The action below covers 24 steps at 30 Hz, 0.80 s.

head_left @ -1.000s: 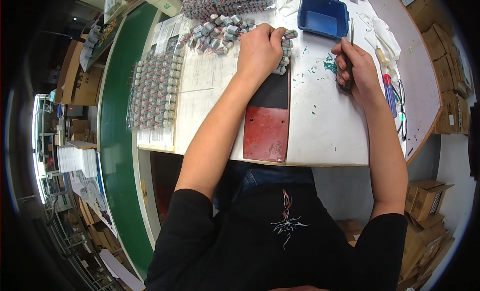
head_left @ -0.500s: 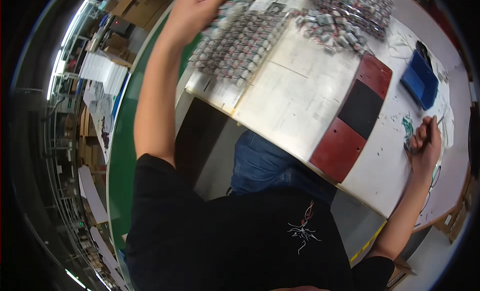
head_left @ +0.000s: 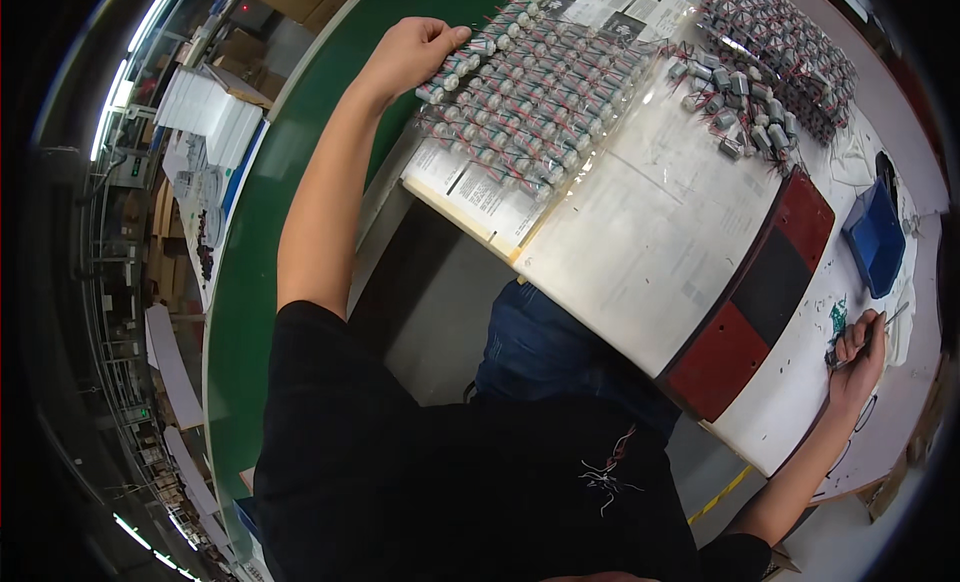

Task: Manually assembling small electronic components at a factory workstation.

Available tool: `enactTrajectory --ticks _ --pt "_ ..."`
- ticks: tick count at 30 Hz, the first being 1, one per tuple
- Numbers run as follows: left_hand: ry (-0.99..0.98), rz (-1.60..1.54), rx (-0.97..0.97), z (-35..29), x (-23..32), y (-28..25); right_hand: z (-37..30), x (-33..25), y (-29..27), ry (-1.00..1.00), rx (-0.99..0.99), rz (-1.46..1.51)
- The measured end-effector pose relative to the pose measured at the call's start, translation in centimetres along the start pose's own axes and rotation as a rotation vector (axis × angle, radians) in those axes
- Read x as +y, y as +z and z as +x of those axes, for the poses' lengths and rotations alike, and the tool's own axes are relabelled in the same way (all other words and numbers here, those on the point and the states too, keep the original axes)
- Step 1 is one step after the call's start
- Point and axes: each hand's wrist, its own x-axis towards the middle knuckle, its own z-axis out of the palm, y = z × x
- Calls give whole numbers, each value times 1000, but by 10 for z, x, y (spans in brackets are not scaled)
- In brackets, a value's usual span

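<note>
My left hand [head_left: 412,60] is closed, thumb and forefinger pinched at the far left edge of a clear plastic tray [head_left: 603,127]. Small round parts with red and green wires fill the tray in rows. It lies on printed sheets at the left of the worktable. Over on the right, my right hand [head_left: 858,360] is curled round a slim tool with a thin metal tip [head_left: 902,310]; its exact kind is hard to make out. Scraps of green wire [head_left: 838,314] lie beside that hand.
Loose small metal motors [head_left: 745,107] are heaped at the far middle, beside another packed tray [head_left: 785,52]. A red and black board [head_left: 765,297] crosses the table right of centre. Beyond my right hand stands a blue bin [head_left: 876,240]. Green surface [head_left: 270,232] borders the left.
The whole view has shifted, so the table sits lower and further right. The tray's far left edge by my left hand, blurred before, now shows sharply. My right hand still grips the tool.
</note>
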Motion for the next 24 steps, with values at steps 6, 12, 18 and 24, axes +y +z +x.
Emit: enactTrajectory --ticks 6,12,18,24 --pt "-28 -14 19 3 -11 7 1 1 -4 7 -55 52" --pt "49 -113 16 0 -15 13 3 2 -6 3 -73 55" --pt "27 78 80 -4 -10 12 2 4 0 -17 -38 23" --pt "109 35 235 8 -28 25 1 5 1 -25 -45 9"
